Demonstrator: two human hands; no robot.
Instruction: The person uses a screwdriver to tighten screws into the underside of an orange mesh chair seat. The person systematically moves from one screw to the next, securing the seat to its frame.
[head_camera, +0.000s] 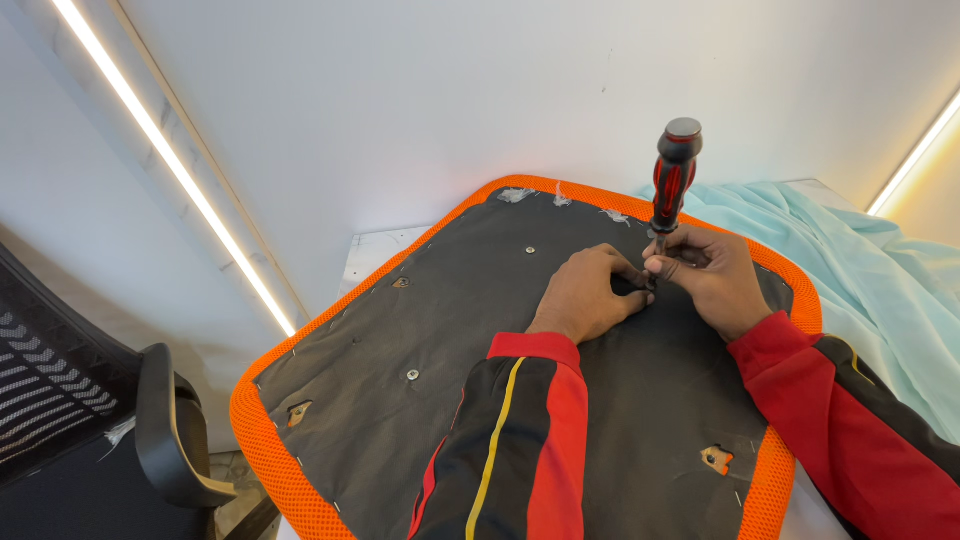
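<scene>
An upturned chair seat (420, 320) lies flat in front of me, its underside covered in dark fabric with an orange mesh border. A red and black screwdriver (673, 178) stands upright on the seat's far right part. My right hand (705, 278) pinches its shaft low down, near the tip. My left hand (588, 292) rests flat on the fabric right beside the tip, fingertips touching the spot where the tip meets the seat. The tip itself is hidden by my fingers. Both sleeves are black and red.
Metal screw inserts (412, 375) and small cut-outs (716, 460) dot the fabric. A pale turquoise cloth (880, 290) covers the surface to the right. A black office chair armrest (165, 420) stands at the lower left. White walls with light strips close in behind.
</scene>
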